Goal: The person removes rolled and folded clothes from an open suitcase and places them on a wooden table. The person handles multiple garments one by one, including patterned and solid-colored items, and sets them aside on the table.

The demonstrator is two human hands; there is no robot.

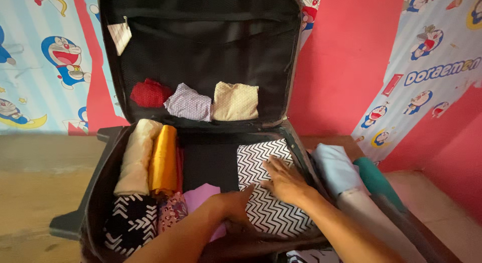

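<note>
An open black suitcase (100,167) lies before me, its lid (201,47) standing upright. My right hand (282,180) rests flat, fingers spread, on a black-and-white zigzag folded cloth (263,213) in the right half of the case. My left hand (236,205) presses at that cloth's left edge, beside a pink folded piece (201,197). Neither hand grips anything. Rolled beige (134,162) and orange (164,160) cloths lie at the left, with a black-and-white patterned roll (131,220) and a floral one (171,213) in front of them.
In the lid's bottom sit a red bundle (149,92), a lilac folded cloth (190,103) and a tan one (235,101). Rolled light-blue (334,167), teal (374,180) and grey (374,218) cloths lie right of the case. A pink wall with cartoon posters stands behind.
</note>
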